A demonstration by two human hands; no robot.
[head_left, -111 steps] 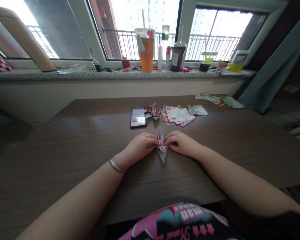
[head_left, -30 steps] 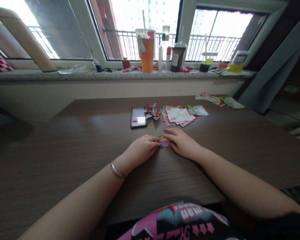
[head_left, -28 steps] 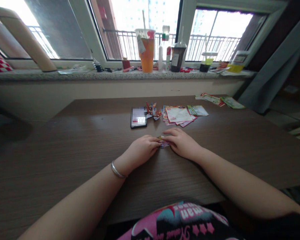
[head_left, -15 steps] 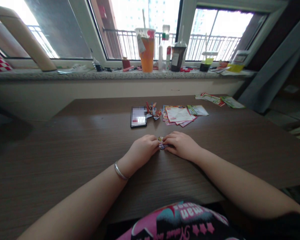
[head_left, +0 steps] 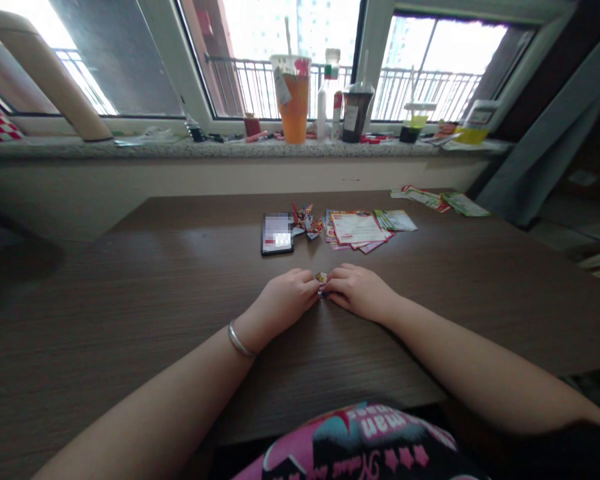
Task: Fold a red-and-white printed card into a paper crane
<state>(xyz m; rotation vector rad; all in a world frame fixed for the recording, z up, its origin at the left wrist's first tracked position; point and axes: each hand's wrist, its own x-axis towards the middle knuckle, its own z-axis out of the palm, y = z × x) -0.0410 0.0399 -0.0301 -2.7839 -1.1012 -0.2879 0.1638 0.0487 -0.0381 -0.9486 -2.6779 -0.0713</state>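
My left hand and my right hand meet knuckle to knuckle near the middle of the counter. Both are curled, and their fingertips pinch a small folded paper piece from either side. Only a scrap of its printed red and white top shows between my fingers, and the rest is hidden under them. It sits low, at or just above the wood; I cannot tell whether it touches.

I judge it to be very light and thin, stiffened only where the layers stack up. It should hold a crease well, but it would crumple or tear if I squeezed it hard. The thick folded edges on each side look like the safest hold, not any thin point or loose flap.

A silver bangle circles my left wrist. Beyond my hands a phone lies flat, with a small cluster of folded paper figures just beside it on the right. A fanned stack of leaflets comes next. More leaflets lie well apart near the far right edge. On the window sill stand an orange drink cup and a dark cup, among other bottles and clutter.
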